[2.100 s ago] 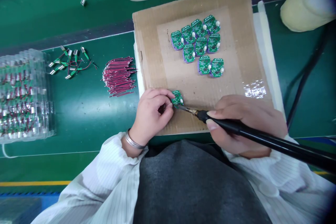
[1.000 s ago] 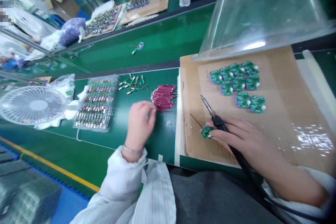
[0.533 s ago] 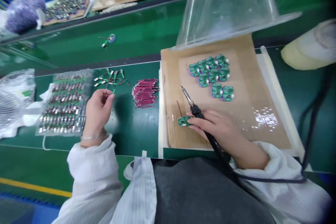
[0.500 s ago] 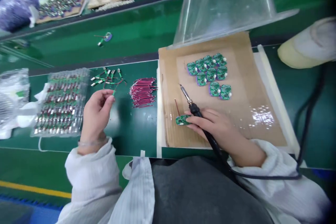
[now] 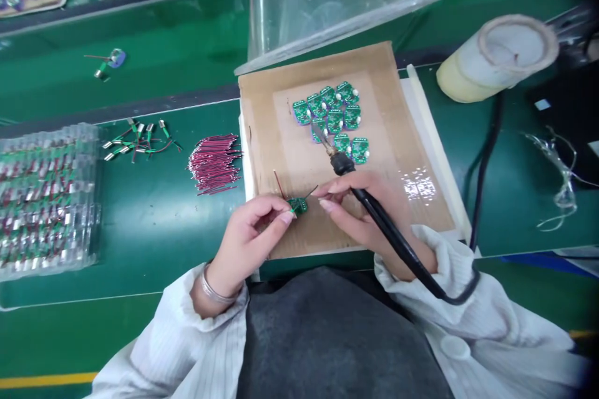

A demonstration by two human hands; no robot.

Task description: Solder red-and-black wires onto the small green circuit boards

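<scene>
My left hand (image 5: pixel 255 230) is closed in a pinch at the left edge of a small green circuit board (image 5: pixel 298 204), with a small green wired part at its fingertips, mostly hidden. A red wire (image 5: pixel 278 184) rises from the board's left side. My right hand (image 5: pixel 369 218) is closed around the black handle of a soldering iron (image 5: pixel 384 221), whose tip points up and left, over the grouped boards in this view. Its thumb and forefinger are near the end of a thin dark wire (image 5: pixel 311 191) that reaches to the board.
Several finished-looking green boards (image 5: pixel 334 118) lie on the cardboard sheet (image 5: pixel 397 181). To the left are a red wire bundle (image 5: pixel 214 163), loose wired parts (image 5: pixel 140 137) and a clear tray (image 5: pixel 88 249). A clear plastic hood (image 5: pixel 327 6) stands behind; a pale cylinder (image 5: pixel 496 59) is at right.
My left hand has moved right from the loose parts to the circuit board, bringing the green wired part. The right fingers have left the board for the dark wire. The view has shifted right.
</scene>
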